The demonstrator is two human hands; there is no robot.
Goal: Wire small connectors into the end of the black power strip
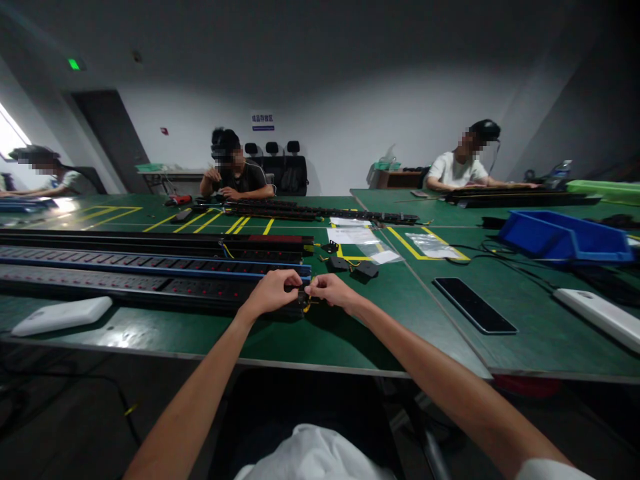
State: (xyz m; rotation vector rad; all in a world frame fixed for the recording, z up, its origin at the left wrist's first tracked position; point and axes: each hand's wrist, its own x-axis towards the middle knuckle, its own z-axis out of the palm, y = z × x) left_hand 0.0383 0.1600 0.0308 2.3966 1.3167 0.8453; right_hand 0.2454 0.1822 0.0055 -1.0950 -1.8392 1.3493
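Long black strips with rows of small red marks lie side by side on the green table; the nearest strip (200, 288) ends under my hands. My left hand (274, 291) is closed at that strip's right end, thumb and forefinger on a small dark part. Just to its right, my right hand (330, 291) pinches something small by a yellow wire (307, 307); the exact piece is too small to make out. Beyond my hands lie two black blocks, one of them a dark end piece (365, 270). A blue-edged strip (150, 261) runs behind the nearest one.
A phone (474, 305), a blue bin (563, 237) and a white device (600, 319) are on the right. Another white device (63, 315) lies front left. Papers (353, 236) and a plastic bag (433, 245) lie farther back. Three people sit at the tables beyond.
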